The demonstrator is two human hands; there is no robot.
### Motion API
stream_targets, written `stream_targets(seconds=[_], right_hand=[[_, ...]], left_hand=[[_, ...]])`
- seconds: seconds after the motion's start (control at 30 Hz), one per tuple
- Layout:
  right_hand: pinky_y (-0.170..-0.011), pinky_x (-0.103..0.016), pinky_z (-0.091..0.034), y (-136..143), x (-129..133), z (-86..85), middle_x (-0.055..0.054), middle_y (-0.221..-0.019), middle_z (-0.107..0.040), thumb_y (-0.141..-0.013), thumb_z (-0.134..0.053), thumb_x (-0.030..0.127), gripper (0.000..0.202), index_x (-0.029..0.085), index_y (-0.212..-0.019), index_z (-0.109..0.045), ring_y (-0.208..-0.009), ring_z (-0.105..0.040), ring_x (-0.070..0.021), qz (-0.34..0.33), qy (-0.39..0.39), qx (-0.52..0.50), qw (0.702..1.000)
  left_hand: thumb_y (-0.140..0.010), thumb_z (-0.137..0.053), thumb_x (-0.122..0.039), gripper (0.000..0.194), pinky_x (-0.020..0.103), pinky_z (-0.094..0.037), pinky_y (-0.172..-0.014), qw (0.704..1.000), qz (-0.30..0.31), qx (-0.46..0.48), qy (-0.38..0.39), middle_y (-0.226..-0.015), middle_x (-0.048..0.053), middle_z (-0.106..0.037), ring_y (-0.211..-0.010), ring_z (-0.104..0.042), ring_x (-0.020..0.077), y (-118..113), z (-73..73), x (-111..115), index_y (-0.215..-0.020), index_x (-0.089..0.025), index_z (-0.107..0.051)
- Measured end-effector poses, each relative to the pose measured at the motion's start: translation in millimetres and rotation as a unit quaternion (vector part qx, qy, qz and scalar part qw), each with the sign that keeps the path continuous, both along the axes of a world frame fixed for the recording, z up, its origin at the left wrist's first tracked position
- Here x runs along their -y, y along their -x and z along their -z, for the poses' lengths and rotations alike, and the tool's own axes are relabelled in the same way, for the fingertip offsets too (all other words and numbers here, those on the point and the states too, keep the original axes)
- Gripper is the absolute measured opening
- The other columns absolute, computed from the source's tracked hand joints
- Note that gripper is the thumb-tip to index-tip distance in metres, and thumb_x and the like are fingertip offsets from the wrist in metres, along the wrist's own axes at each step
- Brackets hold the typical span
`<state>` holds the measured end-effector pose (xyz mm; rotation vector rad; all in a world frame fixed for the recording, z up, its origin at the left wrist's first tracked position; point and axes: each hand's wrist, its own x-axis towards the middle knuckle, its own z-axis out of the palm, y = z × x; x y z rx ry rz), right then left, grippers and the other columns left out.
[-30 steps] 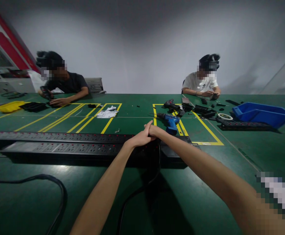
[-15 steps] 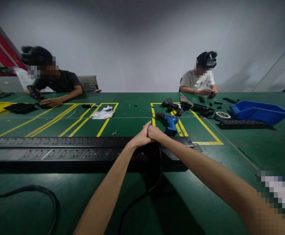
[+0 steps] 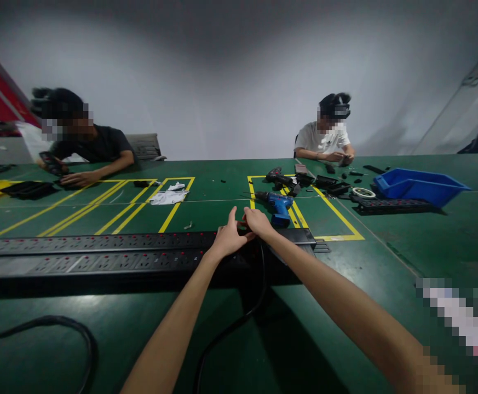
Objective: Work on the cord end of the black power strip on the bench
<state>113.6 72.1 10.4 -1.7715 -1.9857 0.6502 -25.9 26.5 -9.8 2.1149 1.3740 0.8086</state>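
Two long black power strips (image 3: pixel 132 264) lie side by side across the bench, with rows of sockets and small red marks. Over their right part, my left hand (image 3: pixel 230 238) has its index finger stretched up and its thumb apart, reaching toward the other hand. My right hand (image 3: pixel 259 221) is closed, fingers curled down against something small and dark that I cannot make out. A black cable (image 3: pixel 262 273) runs from below my hands toward me. Just beyond them lies a blue cordless drill (image 3: pixel 280 205).
Another drill (image 3: pixel 277 176) and black parts lie behind the blue one. A blue bin (image 3: pixel 423 186) and a tape roll (image 3: pixel 363 193) sit at right. White gloves or cloth (image 3: pixel 168 196) lie left of centre. Two co-workers sit opposite. A thick cable (image 3: pixel 74 323) curls at front left.
My hands, pressed together before, have parted slightly. My left index finger now points up, with a gap between the hands. The whole view has shifted a little.
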Motion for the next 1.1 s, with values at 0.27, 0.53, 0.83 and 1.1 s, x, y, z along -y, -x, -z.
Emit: stream_targets(seconds=[0.27, 0.53, 0.83, 1.1], right_hand=[[-0.069, -0.026, -0.048, -23, 13, 9.1, -0.004, -0.088, -0.072, -0.093, -0.033, 0.049, 0.042, 0.021, -0.085, -0.063, -0.084, -0.066, -0.0177, 0.07, -0.118, -0.379, 0.915], [-0.075, -0.026, -0.04, -88, 53, 6.8, -0.003, -0.087, -0.071, -0.097, -0.033, 0.042, 0.041, 0.021, -0.082, -0.066, -0.083, -0.062, -0.0174, 0.144, -0.186, -0.116, 0.965], [-0.07, -0.025, -0.037, -95, 55, 18.7, -0.001, -0.084, -0.073, -0.098, -0.033, 0.039, 0.039, 0.023, -0.087, -0.067, -0.083, -0.063, -0.0171, 0.138, -0.126, -0.068, 0.98], [-0.068, -0.025, -0.036, -95, 59, 18.0, -0.001, -0.084, -0.073, -0.096, -0.035, 0.036, 0.036, 0.023, -0.088, -0.067, -0.084, -0.063, -0.0177, 0.124, -0.13, -0.052, 0.982]], left_hand=[[-0.095, -0.047, -0.036, 0.047, 0.045, -0.039, -0.099, 0.983, -0.022, -0.175, -0.043, -0.111, 0.009, -0.072, -0.112, -0.063, 0.0297, -10, -4.7, 13, -0.14, -0.026, -0.04], [-0.099, -0.038, -0.034, 0.028, 0.043, -0.041, -0.097, 0.974, 0.014, -0.198, -0.106, -0.112, 0.006, -0.069, -0.11, -0.06, 0.0255, -14, -10.6, 25, -0.121, -0.028, -0.055], [-0.1, -0.037, -0.033, 0.028, 0.042, -0.043, -0.094, 0.97, 0.023, -0.206, -0.127, -0.11, 0.005, -0.069, -0.104, -0.06, 0.0247, -14, -8.3, 29, -0.115, -0.027, -0.06], [-0.1, -0.038, -0.032, 0.028, 0.041, -0.044, -0.095, 0.97, 0.026, -0.212, -0.115, -0.11, 0.005, -0.069, -0.106, -0.062, 0.0239, -16, -9.2, 30, -0.117, -0.028, -0.06]])
